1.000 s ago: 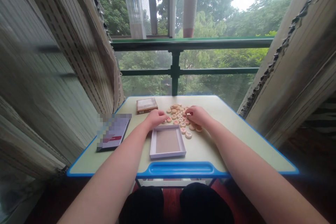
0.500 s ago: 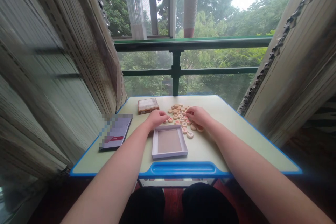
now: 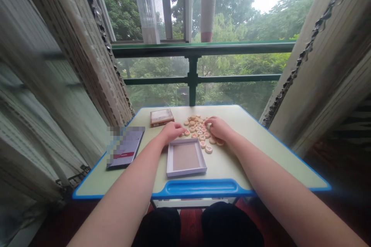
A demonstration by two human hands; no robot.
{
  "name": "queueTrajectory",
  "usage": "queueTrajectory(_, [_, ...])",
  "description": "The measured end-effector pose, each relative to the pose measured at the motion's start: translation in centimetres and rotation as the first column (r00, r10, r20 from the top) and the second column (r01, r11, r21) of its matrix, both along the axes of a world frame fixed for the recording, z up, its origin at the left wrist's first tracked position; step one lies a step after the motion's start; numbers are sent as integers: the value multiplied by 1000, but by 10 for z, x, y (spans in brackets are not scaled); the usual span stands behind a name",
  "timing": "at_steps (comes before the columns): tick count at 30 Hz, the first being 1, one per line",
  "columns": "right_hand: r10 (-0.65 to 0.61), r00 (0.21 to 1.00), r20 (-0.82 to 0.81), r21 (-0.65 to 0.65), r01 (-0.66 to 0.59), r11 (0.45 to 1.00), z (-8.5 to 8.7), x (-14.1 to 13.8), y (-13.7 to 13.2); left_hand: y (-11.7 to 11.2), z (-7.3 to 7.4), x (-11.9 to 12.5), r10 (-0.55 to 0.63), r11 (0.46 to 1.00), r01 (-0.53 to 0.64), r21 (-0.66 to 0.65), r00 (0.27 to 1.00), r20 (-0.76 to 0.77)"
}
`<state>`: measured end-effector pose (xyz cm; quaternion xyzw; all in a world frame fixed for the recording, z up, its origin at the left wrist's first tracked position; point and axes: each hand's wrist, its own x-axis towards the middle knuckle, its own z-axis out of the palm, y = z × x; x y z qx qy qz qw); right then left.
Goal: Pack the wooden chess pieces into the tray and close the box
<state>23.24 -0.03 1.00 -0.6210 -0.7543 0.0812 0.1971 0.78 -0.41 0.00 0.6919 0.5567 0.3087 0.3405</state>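
Cream-coloured discs [image 3: 199, 128], many marked with red or dark characters, lie in a loose cluster on the far middle part of a pale green counter [image 3: 249, 131] with a bright blue edge; at the back of the cluster a few look stacked. A person's two bare hands reach in from either side. The left hand [image 3: 171, 131] rests low at the cluster's left edge, its fingers pointing inward beside the nearest discs; whether its grip is closed on one cannot be told. The right hand [image 3: 219, 127] bends over the right side of the cluster, with discs beside its fingertips and beneath its palm; its grip is partly hidden, so I cannot tell whether it holds anything. Closer to the person, between the forearms, sits a shallow open box [image 3: 185, 156] with white walls and a plain brownish base, its far right corner just beside the nearest discs. Beyond the left hand lies a flat brown box [image 3: 161, 115] with a pale top. On the left side of the counter is a thin greyish item [image 3: 132, 144] with a red band, partly pixelated. Behind, a green railing [image 3: 232, 49] crosses a window onto leafy trees [image 3: 121, 11].
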Motion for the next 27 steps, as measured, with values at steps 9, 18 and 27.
queueTrajectory(9, [-54,998,22,-103,56,993,12,0,-8,0,1,0,-1,1000,1,6,1000,-6])
queueTrajectory(18, [-50,999,-5,-108,49,993,19,1,-15,-1,0,1,-1,1000,1,-4,1000,-18])
queueTrajectory(27, [-26,996,86,-120,36,992,19,5,-11,-1,0,0,-6,1000,6,-14,1000,-14])
